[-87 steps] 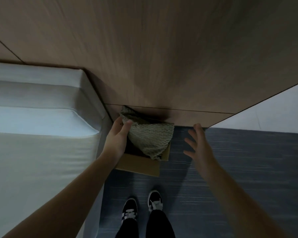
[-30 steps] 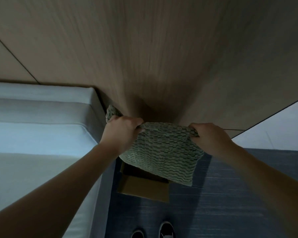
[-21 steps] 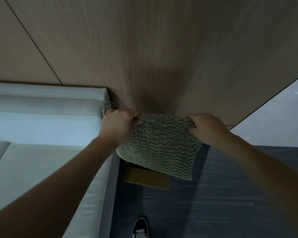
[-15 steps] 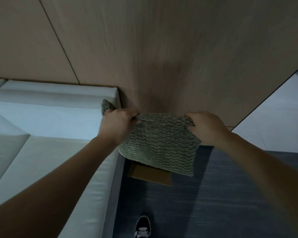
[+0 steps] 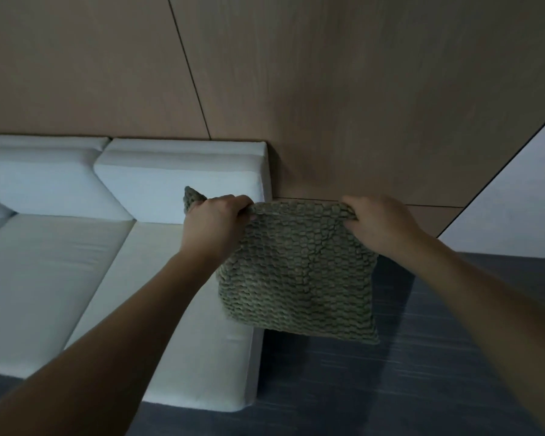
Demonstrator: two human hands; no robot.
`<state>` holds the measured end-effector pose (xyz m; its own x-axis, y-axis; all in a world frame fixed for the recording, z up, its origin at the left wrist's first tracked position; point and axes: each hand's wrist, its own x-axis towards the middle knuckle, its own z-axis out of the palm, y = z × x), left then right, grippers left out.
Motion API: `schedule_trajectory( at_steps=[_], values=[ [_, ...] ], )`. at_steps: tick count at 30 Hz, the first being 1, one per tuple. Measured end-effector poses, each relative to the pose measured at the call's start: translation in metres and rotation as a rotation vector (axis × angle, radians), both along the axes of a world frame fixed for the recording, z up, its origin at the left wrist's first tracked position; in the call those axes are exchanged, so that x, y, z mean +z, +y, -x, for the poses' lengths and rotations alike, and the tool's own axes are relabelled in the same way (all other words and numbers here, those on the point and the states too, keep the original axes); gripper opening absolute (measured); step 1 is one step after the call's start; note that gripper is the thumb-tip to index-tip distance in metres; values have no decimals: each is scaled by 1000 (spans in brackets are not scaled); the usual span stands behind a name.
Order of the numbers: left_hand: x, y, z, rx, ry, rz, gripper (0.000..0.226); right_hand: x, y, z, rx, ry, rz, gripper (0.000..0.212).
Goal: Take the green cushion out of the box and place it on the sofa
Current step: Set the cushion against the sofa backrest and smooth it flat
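Observation:
The green cushion [image 5: 299, 278], knitted in a bumpy weave, hangs in the air by its top edge. My left hand [image 5: 213, 225] grips the top left corner and my right hand [image 5: 381, 225] grips the top right corner. The cushion hangs over the right end of the white sofa [image 5: 85, 272], partly above the seat and partly above the floor. The box is hidden behind the cushion.
A wood-panelled wall [image 5: 328, 89] runs behind the sofa. White back cushions [image 5: 177, 180] line the sofa's rear. Dark grey carpet [image 5: 390, 388] covers the floor to the right, with a pale floor area [image 5: 516, 199] beyond.
Both hands took hold of the cushion and lifted it out of the box. It has since swung left toward the sofa, and the view turned left so more of the seat shows.

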<state>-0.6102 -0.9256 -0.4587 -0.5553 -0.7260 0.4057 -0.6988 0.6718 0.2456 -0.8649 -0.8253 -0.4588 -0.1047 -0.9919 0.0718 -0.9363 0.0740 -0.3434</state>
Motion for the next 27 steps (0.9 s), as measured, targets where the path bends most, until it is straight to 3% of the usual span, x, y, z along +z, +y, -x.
schedule_trajectory(
  at_steps=[16,27],
  values=[
    [-46,-84,-259,2,29,-89,15,-48,-80,-257,-39,-65,-14,15],
    [-48,-176,-365,30,8,-123,17,-52,-172,-367,-53,-90,-40,13]
  ],
)
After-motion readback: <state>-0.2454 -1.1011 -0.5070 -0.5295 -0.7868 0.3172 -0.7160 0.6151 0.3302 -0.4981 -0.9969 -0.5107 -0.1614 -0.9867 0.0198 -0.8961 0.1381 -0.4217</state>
